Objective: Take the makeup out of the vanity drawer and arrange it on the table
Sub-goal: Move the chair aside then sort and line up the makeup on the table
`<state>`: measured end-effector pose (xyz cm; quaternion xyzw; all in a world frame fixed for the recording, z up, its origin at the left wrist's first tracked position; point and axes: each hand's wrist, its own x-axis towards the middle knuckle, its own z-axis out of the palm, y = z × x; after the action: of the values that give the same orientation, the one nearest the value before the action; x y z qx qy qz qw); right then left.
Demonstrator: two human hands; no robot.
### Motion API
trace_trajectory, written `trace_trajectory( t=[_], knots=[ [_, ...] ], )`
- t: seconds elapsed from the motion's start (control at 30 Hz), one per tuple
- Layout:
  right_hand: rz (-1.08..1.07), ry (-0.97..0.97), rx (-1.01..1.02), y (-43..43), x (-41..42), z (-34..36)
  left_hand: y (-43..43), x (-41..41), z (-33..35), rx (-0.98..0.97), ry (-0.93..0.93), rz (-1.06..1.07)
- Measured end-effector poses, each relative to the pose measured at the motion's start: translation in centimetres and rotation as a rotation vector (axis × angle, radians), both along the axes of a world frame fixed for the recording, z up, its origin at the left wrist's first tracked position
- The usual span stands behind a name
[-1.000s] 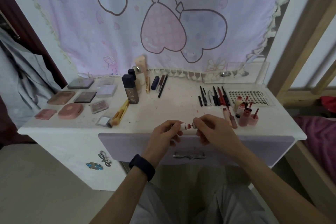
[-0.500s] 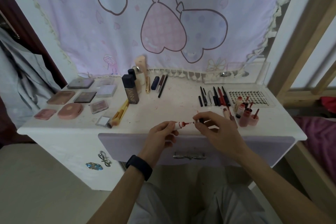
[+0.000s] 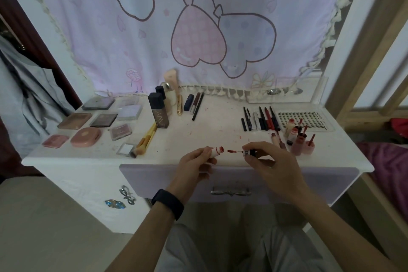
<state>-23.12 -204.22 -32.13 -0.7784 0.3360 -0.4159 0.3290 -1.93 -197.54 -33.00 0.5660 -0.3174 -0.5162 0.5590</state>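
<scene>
My left hand (image 3: 195, 164) grips a small white lip gloss tube (image 3: 216, 151) with a red neck, held level over the table's front edge. My right hand (image 3: 268, 161) pinches its cap with the red-tipped applicator wand (image 3: 239, 151), pulled fully out to the right of the tube. Both hover above the white vanity table (image 3: 212, 130). The lilac drawer (image 3: 326, 183) below looks pushed in, with a metal handle (image 3: 230, 191).
Compacts and palettes (image 3: 86, 137) lie at the left, a dark bottle (image 3: 158, 113) and brushes (image 3: 145, 139) left of centre. Pencils (image 3: 260, 118), a lash tray (image 3: 302, 118) and open lip tubes (image 3: 300, 141) crowd the right. A curtain hangs behind.
The cap and wand have come out of the tube: my right hand moved right, my left hand slightly left, opening a gap between them.
</scene>
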Motion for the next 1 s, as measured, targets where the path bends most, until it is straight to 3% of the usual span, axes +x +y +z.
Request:
trace_trajectory(
  t=[0.17, 0.3, 0.47, 0.7, 1.0],
  knots=[
    [-0.056, -0.147, 0.16, 0.7, -0.9, 0.1, -0.2, 0.0, 0.4, 0.001, 0.058, 0.0],
    [-0.076, -0.489, 0.426, 1.2, -2.3, 0.7, -0.9, -0.6, 1.4, -0.054, 0.148, -0.052],
    [-0.142, -0.595, 0.461, 0.6, -5.4, 1.3, -3.3, -2.8, 4.1, -0.113, -0.044, -0.155],
    [-0.324, -0.595, 0.357, -3.0, -12.1, 2.6, -8.9, -8.1, 8.4, -0.245, -0.374, -0.274],
    [-0.456, -0.356, 0.332, -8.1, -17.7, 0.4, -17.2, -14.6, 10.4, -0.357, -0.78, -0.207]
  ],
)
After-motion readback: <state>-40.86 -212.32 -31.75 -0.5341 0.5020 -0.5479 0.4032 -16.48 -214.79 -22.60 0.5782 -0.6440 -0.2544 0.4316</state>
